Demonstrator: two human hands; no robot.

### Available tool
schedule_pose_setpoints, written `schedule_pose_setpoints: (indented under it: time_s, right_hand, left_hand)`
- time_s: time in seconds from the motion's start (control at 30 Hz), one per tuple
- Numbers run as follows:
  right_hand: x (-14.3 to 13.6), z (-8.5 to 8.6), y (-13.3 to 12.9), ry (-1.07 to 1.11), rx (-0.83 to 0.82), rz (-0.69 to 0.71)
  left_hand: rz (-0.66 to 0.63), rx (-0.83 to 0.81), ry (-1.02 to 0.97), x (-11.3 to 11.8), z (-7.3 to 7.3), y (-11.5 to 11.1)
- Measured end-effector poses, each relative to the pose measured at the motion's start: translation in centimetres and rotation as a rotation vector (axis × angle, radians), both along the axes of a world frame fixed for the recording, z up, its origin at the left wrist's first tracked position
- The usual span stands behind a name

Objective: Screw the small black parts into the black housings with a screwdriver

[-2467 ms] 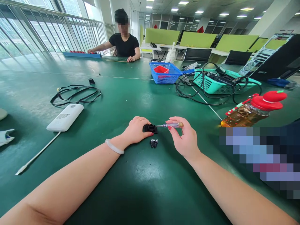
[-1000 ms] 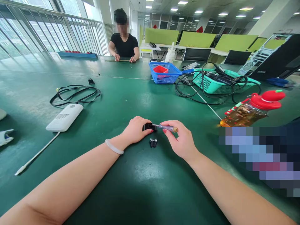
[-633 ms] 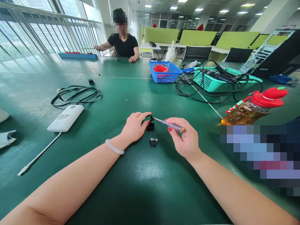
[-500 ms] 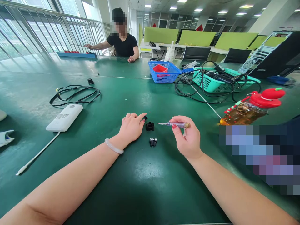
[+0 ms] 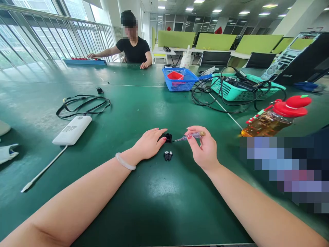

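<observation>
My left hand [image 5: 150,144] lies low over the green table, thumb and forefinger closed on the left side of a small black plastic housing [image 5: 168,138]. Its other fingers are stretched forward. Between the fingertips of my right hand [image 5: 205,147] is a slim screwdriver [image 5: 194,135] with a clear handle and a brass-coloured end cap. The screwdriver points left, its tip close to the housing's right side; whether they touch I cannot tell. Just nearer to me stands a small black part with silver metal pieces [image 5: 168,155], apart from both hands.
At left lie a white power bank [image 5: 72,130] and looped black cord [image 5: 83,104]. Farther back are a blue basket [image 5: 181,84] and a teal basket [image 5: 233,93] with tangled cables. A red-lidded bottle [image 5: 275,120] lies at right. Across the table sits a person [image 5: 135,49].
My left hand has moved right onto the black housing, which has shifted slightly right. The small black piece under my forefinger is now hidden. The screwdriver tip has dropped lower, beside the housing.
</observation>
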State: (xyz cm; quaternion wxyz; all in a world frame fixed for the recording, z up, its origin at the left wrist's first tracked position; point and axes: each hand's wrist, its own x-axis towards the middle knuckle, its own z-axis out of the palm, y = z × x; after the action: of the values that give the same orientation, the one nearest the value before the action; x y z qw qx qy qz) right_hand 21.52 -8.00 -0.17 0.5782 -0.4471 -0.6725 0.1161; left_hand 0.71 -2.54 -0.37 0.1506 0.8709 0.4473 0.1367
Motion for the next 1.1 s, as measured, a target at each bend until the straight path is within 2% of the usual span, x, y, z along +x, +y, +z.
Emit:
schedule_pose_setpoints:
  time_s: [0.2, 0.37, 0.5, 0.63, 0.73, 0.83, 0.9, 1.1]
  right_hand:
    - [0.7, -0.7, 0.9, 0.084, -0.123, 0.056]
    - [0.7, -0.8, 1.4, 0.232, -0.219, 0.125]
    - [0.9, -0.9, 2.2, 0.476, -0.227, 0.186]
    - [1.9, -1.2, 3.4, 0.705, -0.246, 0.113]
    - [2.5, -1.3, 4.0, 0.825, -0.266, 0.063]
    - [2.6, -1.4, 4.0, 0.837, -0.285, 0.063]
    - [2.4, -1.4, 3.9, 0.798, -0.302, 0.080]
    - [1.8, -1.3, 3.6, 0.769, -0.328, 0.118]
  left_hand:
    - [-0.112, 0.060, -0.034, 0.7, 0.4, -1.5]
    - [-0.062, 0.090, -0.057, 1.4, 0.5, -3.5]
    - [-0.043, 0.097, -0.022, 2.1, 0.5, -5.1]
    - [-0.056, 0.108, 0.017, 2.6, 0.7, -6.0]
    - [-0.084, 0.098, 0.059, 2.0, 1.1, -7.0]
    - [-0.085, 0.079, 0.088, 0.1, 1.5, -8.6]
    - [-0.055, 0.059, 0.115, -2.2, 1.6, -9.9]
    - [0.206, 0.073, 0.177, -12.2, 1.0, -12.8]
